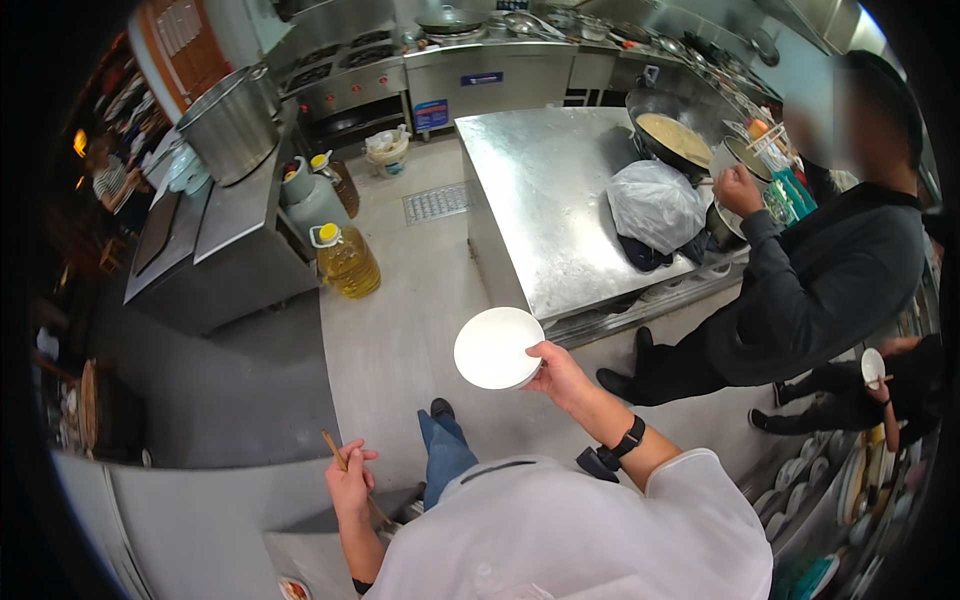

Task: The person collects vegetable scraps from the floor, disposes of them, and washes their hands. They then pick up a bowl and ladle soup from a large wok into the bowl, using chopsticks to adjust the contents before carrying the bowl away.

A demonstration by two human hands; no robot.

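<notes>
A round white bowl [496, 348] is held out in front of my body by my right hand [553, 375], the thumb over its rim. Seen from above, the bowl's inside looks plain white with no food in it. Down at my left side, my left hand [349, 480] grips what look like wooden chopsticks [334, 450], pointing up and forward with the lower part partly hidden by the wrist. Beyond the bowl begins the near corner of a stainless steel table [525, 225].
On the table stand a wok of pale soup [675, 139] and a white plastic bag [651, 204]. A co-worker in dark clothes [832, 292] stands at its right side. An oil jug [349, 260] and a gas cylinder [309, 199] stand on the floor, left. Dish racks [795, 480] line the lower right.
</notes>
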